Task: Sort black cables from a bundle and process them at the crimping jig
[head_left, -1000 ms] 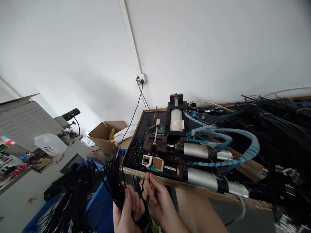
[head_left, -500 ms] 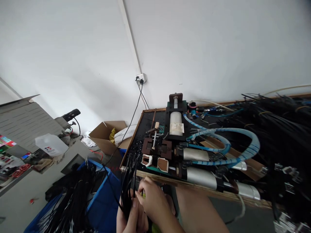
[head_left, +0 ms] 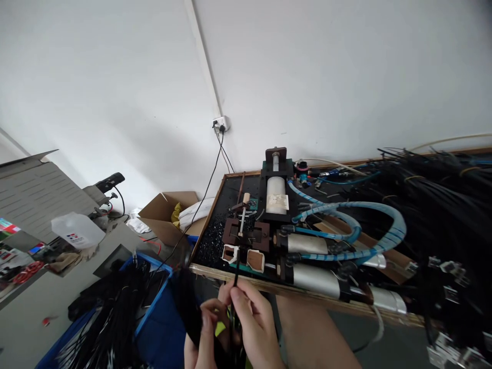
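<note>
My left hand (head_left: pixel 205 333) is closed around a bundle of black cables (head_left: pixel 185 302) at the bottom centre; the bundle's upper part is blurred. Beside it, my right hand (head_left: pixel 251 320) pinches a single black cable (head_left: pixel 236 271). That cable points up into the gap between two white-edged jaw pads, the left pad (head_left: pixel 229 253) and the right pad (head_left: pixel 255 260), at the front edge of the bench machine. Behind the pads sits a brown metal clamp block (head_left: pixel 234 231). The lower ends of the cables are hidden by my hands.
Silver air cylinders (head_left: pixel 317 279) and blue-wrapped hoses (head_left: pixel 397 225) lie right of the pads. Black cable bundles (head_left: pixel 434 189) cover the bench's right side. A blue bin (head_left: pixel 154 320) of cables stands lower left, an open cardboard box (head_left: pixel 157 212) behind it. A bare leg (head_left: pixel 311 328) is below the bench.
My right hand has moved slightly up and right, bringing one cable between the pads. The bundle in my left hand has swung left, away from the bench edge.
</note>
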Demonstrator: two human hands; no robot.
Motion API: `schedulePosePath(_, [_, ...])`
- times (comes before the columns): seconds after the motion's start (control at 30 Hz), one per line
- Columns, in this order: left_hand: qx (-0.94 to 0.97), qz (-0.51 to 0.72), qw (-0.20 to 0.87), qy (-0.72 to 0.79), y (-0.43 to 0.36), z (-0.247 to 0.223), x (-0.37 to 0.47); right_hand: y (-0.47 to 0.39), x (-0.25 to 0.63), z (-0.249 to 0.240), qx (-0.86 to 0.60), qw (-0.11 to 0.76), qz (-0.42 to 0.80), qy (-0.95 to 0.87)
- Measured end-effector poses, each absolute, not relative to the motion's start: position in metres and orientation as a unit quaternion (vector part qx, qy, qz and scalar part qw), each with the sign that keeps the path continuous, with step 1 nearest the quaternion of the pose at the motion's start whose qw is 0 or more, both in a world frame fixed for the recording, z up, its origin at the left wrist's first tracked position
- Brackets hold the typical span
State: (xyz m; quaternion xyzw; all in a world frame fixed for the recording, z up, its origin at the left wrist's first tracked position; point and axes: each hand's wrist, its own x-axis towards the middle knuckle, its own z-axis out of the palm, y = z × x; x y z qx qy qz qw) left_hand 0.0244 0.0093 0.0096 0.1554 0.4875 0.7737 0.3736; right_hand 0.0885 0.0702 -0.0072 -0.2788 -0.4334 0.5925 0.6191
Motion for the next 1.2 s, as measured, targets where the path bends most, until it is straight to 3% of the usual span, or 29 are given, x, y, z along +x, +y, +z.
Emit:
schedulePosePath(0.1, [0.18,0.812,0.325,0.451,0.015,0.015,0.019,0.074,0.073,-0.018,-0.282,0.657,0.647,-0.267])
schedulePosePath(0.23, [0.21,0.814,0.349,0.415,0.015,0.014,0.01,0.077,0.059,-0.022,-0.243,0.576,0.77,-0.129])
schedulePosePath(0.67, [0.199,0.81,0.383,0.396,0.021,0.009,0.0,0.084,0.05,-0.034,-0.177,0.564,0.802,-0.086])
schedulePosePath(0.9, [0.253,0.806,0.381,0.375,0.021,-0.002,-0.008,0.086,0.076,-0.014,-0.083,0.474,0.875,-0.055])
schedulePosePath(1.2, [0.213,0.813,0.397,0.37,0.018,0.016,0.009,0.089,0.083,-0.012,-0.022,0.455,0.89,-0.03])
